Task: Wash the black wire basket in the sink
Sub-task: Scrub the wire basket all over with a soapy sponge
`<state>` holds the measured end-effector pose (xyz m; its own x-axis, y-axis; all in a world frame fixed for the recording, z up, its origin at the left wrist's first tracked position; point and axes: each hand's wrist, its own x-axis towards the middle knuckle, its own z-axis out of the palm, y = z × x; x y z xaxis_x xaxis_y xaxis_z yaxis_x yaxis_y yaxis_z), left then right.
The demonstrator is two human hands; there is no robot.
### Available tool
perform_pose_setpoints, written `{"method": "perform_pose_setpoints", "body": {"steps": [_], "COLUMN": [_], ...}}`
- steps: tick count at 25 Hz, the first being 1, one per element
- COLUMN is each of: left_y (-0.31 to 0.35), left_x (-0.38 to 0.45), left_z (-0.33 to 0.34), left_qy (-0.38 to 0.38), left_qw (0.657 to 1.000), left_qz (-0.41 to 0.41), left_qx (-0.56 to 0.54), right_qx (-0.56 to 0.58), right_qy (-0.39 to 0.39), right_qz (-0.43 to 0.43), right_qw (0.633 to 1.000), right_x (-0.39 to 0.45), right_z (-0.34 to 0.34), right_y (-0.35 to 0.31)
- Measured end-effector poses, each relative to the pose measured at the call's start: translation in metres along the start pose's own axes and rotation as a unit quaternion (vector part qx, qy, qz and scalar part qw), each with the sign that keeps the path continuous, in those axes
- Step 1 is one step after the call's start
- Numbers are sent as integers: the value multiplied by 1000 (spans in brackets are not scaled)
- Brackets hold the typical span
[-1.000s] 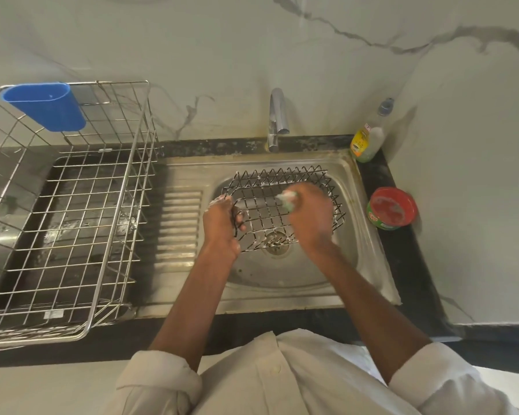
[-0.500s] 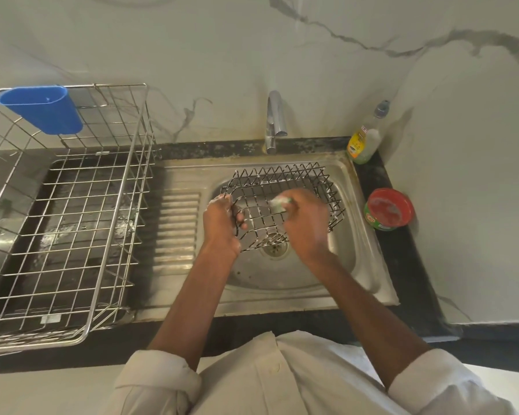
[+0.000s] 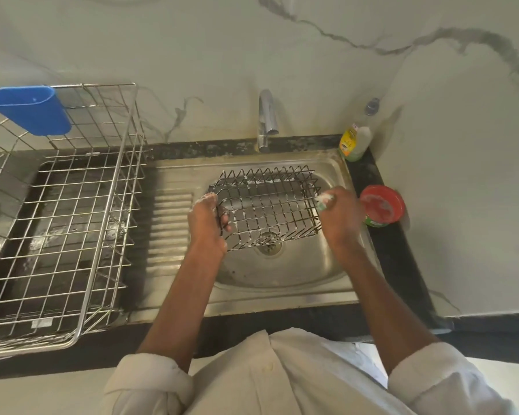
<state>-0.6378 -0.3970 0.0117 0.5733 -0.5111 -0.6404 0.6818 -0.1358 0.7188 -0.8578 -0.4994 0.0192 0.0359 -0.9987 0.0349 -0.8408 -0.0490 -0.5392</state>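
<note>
Steel sink [image 3: 336, 274] holds the black wire basket [image 3: 267, 205]. Your left hand [image 3: 206, 223] clamps its edge; your right hand [image 3: 339, 217], closed on a scrubber [image 3: 324, 200], should work every wire.

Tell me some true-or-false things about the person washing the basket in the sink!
1. The left hand grips the left side of the black wire basket. True.
2. The right hand is empty. False: it is closed on a scrubbing pad, at the basket's right side.
3. Water is pouring from the tap. False: no stream shows.
4. A blue holder hangs on the steel dish rack. True.
5. The red-lidded tub sits in the sink. False: it stands on the black counter, right of the sink.
</note>
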Motion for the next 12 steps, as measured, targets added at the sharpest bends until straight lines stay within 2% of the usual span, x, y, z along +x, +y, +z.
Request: {"method": "perform_pose_setpoints", "body": {"steps": [1,2,5,6,7,8,11,12], "left_y": [0,-1,-3,-2,0,1,2,1], "left_x": [2,3,3,3,1,0,-3,-2], "left_z": [-1,-1,1,1,1,0,-3,-3], "left_qy": [2,3,13,21,25,24,23,21], "left_qw": [1000,1000,1000,1000,999,999,1000,1000], "left_qz": [-4,-8,-14,-15,-18,-19,-12,-8], "left_qx": [-3,-5,-8,-8,-11,-14,-11,-4], "right_qx": [-7,9,38,28,22,16,-17,-18], "right_qy": [11,3,-85,-92,-86,-77,-22,-15], "right_qz": [19,0,-197,-247,-258,-225,-41,-30], "right_qw": [1000,1000,976,964,962,971,999,999], "right_x": [-1,-10,-57,-65,-60,-49,-24,-28], "right_z": [0,3,27,34,33,29,14,15], "right_y": [3,-5,-44,-48,-46,-37,0,0]}}
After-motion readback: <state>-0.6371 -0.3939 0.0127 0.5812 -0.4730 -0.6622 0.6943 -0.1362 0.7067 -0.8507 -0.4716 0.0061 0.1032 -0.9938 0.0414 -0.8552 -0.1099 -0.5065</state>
